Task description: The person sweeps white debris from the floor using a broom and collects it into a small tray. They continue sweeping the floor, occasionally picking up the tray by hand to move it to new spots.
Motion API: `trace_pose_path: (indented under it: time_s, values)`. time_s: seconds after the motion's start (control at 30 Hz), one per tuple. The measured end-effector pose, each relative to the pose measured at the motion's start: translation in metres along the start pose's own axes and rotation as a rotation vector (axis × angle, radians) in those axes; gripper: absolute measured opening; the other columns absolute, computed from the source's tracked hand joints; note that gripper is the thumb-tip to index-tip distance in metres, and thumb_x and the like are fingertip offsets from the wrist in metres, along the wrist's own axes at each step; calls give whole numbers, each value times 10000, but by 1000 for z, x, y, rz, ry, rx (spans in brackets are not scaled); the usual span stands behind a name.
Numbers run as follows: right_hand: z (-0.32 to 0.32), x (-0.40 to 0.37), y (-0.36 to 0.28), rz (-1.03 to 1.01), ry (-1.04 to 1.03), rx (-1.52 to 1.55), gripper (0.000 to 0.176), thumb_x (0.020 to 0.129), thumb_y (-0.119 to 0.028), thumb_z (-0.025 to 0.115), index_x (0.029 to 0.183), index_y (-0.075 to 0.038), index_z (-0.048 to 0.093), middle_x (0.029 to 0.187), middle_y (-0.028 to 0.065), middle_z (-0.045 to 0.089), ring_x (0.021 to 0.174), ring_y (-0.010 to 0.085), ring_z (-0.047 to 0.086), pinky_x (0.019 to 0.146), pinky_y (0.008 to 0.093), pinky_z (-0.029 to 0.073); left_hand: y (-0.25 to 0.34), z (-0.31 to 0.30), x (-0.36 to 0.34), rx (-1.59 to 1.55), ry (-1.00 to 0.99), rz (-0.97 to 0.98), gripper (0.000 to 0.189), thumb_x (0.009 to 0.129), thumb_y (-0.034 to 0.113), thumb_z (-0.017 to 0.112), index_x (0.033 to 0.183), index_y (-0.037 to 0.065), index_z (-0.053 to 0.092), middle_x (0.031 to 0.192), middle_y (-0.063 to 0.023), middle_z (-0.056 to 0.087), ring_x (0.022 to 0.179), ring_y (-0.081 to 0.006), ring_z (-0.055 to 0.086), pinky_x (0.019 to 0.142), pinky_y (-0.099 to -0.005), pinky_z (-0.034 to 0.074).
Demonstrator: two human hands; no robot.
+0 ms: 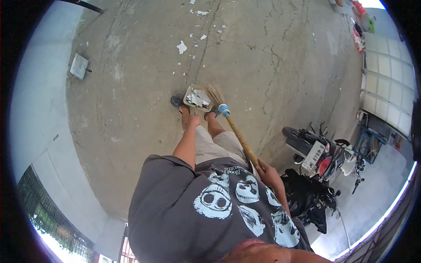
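Note:
My left hand (194, 121) is closed around the handle of a dustpan (187, 93) held low in front of my feet. Flat white flakes (198, 99) and some darker bits lie in the pan. In my right hand (268, 174), near my hip, is the upper end of a long broom (240, 137). Its wrapped stick slants down and forward to a blue-and-white binding. The straw bristles (214, 93) fan out right beside the dustpan's right edge.
More white flakes (181, 47) are scattered on the cracked concrete floor (144, 57) ahead. A whitish box-like object (79, 66) lies near the left wall. On the right stand a motorcycle (322, 160) and a black one (309, 195) beside it. White panels (388, 81) line the right side.

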State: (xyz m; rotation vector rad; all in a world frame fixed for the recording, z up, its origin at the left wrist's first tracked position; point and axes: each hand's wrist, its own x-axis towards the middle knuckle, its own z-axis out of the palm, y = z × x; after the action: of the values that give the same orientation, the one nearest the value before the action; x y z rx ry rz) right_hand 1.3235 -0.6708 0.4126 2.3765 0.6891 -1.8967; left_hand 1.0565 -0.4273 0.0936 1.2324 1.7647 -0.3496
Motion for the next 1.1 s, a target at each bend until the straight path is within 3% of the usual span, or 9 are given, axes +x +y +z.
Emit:
trace_pose_path:
  time_s: [0.2, 0.43, 0.63, 0.7, 0.8, 0.83, 1.0, 1.03, 1.1]
  values:
    - [-29, -6, -20, 74, 59, 20, 479, 913, -295, 500, 1360, -151, 407, 882, 247, 646, 582, 292, 650, 627, 386, 518, -118, 75, 100, 125, 251, 21, 497, 787, 290, 644, 1202, 29, 559, 1305, -224, 471, 1145, -333, 517, 950, -392, 408]
    - [-20, -3, -31, -19, 178, -17, 477, 915, -258, 487, 1355, -98, 397, 896, 251, 639, 578, 277, 641, 589, 382, 519, -67, 11, 15, 233, 12, -21, 518, 815, 338, 547, 1187, -23, 548, 1176, -272, 549, 1126, -364, 527, 958, -402, 400]
    - [-5, 17, -13, -43, 103, -165, 478, 907, -267, 482, 1328, -50, 416, 1019, 281, 603, 897, 398, 619, 801, 427, 481, -67, 24, 29, 170, -29, -109, 552, 834, 327, 546, 1255, -25, 486, 1250, -218, 523, 1204, -320, 466, 1011, -375, 347]
    - [-4, 16, -13, -43, -44, -170, 475, 900, -314, 490, 1321, -100, 444, 1096, 274, 572, 1002, 426, 561, 845, 431, 461, -106, 58, 70, 47, 402, 468, 598, 824, 196, 572, 1350, 8, 358, 1311, -195, 474, 1199, -310, 472, 1014, -353, 349]
    - [-8, 16, 2, -62, -68, -153, 468, 900, -269, 486, 1313, -52, 444, 1065, 296, 577, 1025, 410, 567, 868, 437, 443, -21, 11, 7, -260, 401, 664, 478, 792, 151, 583, 1230, -26, 513, 1224, -216, 550, 1171, -288, 515, 977, -371, 387]
    - [-13, 14, 2, -61, -72, -157, 468, 900, -269, 486, 1313, -52, 444, 1065, 296, 577, 1025, 410, 567, 868, 437, 443, -19, 13, 9, -262, 402, 658, 478, 792, 151, 583, 1230, -26, 513, 1224, -216, 550, 1171, -288, 515, 977, -371, 387]
    - [-51, -18, -19, 24, -31, -63, 472, 895, -274, 507, 1319, -76, 445, 1011, 278, 604, 951, 400, 601, 821, 435, 464, -23, 8, 25, -63, -26, -155, 655, 772, -22, 566, 1361, 43, 289, 1327, -185, 456, 1200, -303, 472, 969, -361, 394]
    - [-47, -13, -2, -50, 24, -131, 480, 904, -242, 529, 1329, -49, 421, 985, 258, 625, 801, 324, 660, 717, 370, 508, -26, 8, 27, -59, -24, -151, 655, 772, -22, 566, 1361, 43, 289, 1327, -185, 456, 1200, -303, 472, 969, -361, 394]
    - [-50, -10, -2, -37, 37, -102, 479, 898, -252, 517, 1326, -56, 424, 974, 266, 618, 851, 373, 631, 749, 410, 491, -36, 14, 29, 111, 174, 51, 629, 798, 58, 576, 1365, 62, 305, 1280, -195, 497, 1138, -330, 522, 934, -385, 429]
